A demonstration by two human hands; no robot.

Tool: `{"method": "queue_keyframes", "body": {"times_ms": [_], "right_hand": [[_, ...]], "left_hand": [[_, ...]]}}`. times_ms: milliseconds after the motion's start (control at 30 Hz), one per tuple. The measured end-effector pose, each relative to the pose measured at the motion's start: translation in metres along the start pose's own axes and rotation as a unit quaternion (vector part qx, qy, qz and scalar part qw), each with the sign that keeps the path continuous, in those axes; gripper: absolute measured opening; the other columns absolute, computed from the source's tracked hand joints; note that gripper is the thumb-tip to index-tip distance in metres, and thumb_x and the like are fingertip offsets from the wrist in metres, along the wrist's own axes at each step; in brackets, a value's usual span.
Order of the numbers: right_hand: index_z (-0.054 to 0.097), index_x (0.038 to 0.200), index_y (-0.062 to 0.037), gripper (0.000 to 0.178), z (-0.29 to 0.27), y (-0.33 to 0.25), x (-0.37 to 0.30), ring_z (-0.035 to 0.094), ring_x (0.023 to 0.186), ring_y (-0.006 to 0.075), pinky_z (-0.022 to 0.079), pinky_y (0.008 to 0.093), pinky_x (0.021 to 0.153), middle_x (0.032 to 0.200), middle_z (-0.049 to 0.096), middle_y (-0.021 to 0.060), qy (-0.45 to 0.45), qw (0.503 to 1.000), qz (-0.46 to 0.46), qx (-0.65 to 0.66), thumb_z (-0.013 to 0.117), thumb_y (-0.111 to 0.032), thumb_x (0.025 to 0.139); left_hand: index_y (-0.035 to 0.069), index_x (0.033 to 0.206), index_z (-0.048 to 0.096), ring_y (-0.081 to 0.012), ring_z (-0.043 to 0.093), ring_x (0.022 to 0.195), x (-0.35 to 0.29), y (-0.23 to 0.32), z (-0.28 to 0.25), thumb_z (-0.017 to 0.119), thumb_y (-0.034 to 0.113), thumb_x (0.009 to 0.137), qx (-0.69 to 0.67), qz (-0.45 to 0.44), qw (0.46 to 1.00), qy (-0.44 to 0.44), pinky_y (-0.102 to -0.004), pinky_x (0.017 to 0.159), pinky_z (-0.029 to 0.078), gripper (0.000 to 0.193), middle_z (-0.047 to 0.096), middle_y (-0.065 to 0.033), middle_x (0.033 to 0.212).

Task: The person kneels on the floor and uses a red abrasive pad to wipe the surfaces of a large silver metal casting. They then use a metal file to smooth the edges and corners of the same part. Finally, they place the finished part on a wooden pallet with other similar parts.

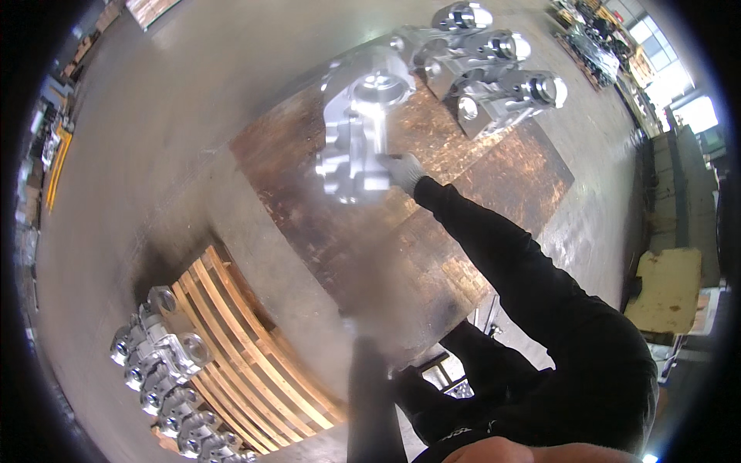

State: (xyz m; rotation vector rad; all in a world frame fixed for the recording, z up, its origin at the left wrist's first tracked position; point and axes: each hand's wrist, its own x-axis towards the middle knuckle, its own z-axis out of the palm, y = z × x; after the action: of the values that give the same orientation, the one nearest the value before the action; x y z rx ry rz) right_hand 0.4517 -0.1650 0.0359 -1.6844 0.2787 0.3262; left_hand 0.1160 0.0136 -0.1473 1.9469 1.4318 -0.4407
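Observation:
On the brown, stained tabletop (pixel 309 216) stands a shiny machined metal casting (pixel 356 139) with a round bored ring at its far end. My right hand (pixel 406 171), in a light glove, grips the casting's right side near its lower end, fingers closed against the metal. From the lower edge rises my left forearm in a dark sleeve. My left hand (pixel 351 324) is only a pale blur above the table's near edge; its fingers and anything in them cannot be made out. Several similar castings (pixel 502 96) sit together at the table's far right corner.
A slatted wooden pallet (pixel 247 351) lies on the floor at lower left, with a row of castings (pixel 166 370) along its left side. A yellowish panel (pixel 664 289) stands at the right. Farther back at upper right is loaded shop material (pixel 590 50).

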Motion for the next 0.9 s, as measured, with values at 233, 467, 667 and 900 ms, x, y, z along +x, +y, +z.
{"method": "queue_keyframes", "body": {"times_ms": [233, 467, 667, 900], "right_hand": [[0.075, 0.123, -0.0053, 0.044, -0.064, 0.027, -0.134, 0.071, 0.090, 0.0139, 0.057, 0.0355, 0.076, 0.105, 0.078, 0.0102, -0.014, 0.988, -0.011, -0.156, 0.066, -0.042, 0.100], [0.072, 0.119, -0.0002, 0.034, -0.009, 0.163, -0.310, 0.073, 0.098, 0.0206, 0.057, 0.0364, 0.089, 0.106, 0.077, 0.0153, -0.062, 0.986, -0.055, -0.143, 0.067, -0.028, 0.101], [0.076, 0.115, -0.0066, 0.026, -0.166, 0.238, -0.267, 0.075, 0.103, 0.0226, 0.058, 0.0361, 0.094, 0.114, 0.078, 0.0101, -0.037, 0.949, -0.059, -0.307, 0.065, -0.023, 0.098], [0.062, 0.129, 0.0067, 0.071, -0.297, 0.058, 0.031, 0.064, 0.117, 0.0283, 0.048, 0.0392, 0.102, 0.128, 0.067, 0.0207, 0.301, 0.951, -0.018, -0.073, 0.071, -0.054, 0.094]], "left_hand": [[-0.003, 0.158, 0.028, -0.0395, 0.037, 0.149, -0.038, 0.081, -0.111, 0.067, 0.040, 0.102, -0.245, 0.333, 0.905, 0.099, -0.0500, 0.122, 0.035, 0.080, 0.035, -0.0276, 0.160], [0.004, 0.152, 0.044, -0.0400, 0.048, 0.140, -0.185, 0.250, -0.204, 0.067, 0.039, 0.101, -0.149, 0.551, 0.814, -0.104, -0.0485, 0.115, 0.042, 0.066, 0.049, -0.0275, 0.150], [-0.002, 0.144, 0.053, -0.0450, 0.059, 0.123, -0.248, 0.270, -0.175, 0.068, 0.047, 0.097, 0.079, 0.635, 0.754, -0.146, -0.0517, 0.106, 0.047, 0.069, 0.059, -0.0294, 0.134], [0.001, 0.141, 0.056, -0.0400, 0.062, 0.119, -0.287, 0.247, -0.148, 0.067, 0.046, 0.095, 0.222, 0.702, 0.675, 0.047, -0.0501, 0.103, 0.051, 0.065, 0.062, -0.0232, 0.131]]}}
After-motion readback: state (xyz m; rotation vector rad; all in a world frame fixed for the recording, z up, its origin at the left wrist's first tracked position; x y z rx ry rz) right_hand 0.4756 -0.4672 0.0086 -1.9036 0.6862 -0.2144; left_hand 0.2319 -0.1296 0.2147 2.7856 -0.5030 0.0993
